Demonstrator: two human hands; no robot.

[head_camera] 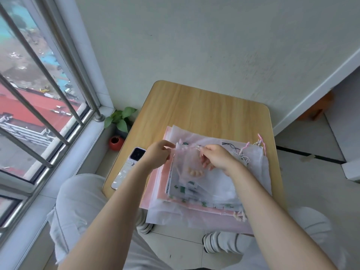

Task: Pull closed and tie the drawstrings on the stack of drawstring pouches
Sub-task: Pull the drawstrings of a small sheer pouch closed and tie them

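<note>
A stack of sheer drawstring pouches, white and pale pink with green prints, lies on a small wooden table. Both hands hold a small translucent pink pouch just above the stack. My left hand pinches the pouch's top left edge. At the top right edge, my right hand pinches the string, and some of its fingers show through the fabric. A small pale object sits in the pouch's bottom. Loose pink and white drawstring ends lie at the stack's far right corner.
A white phone lies at the table's left edge beside the stack. A red pot with a green plant stands on the floor by the barred window. My knees and shoes sit under the table's near edge.
</note>
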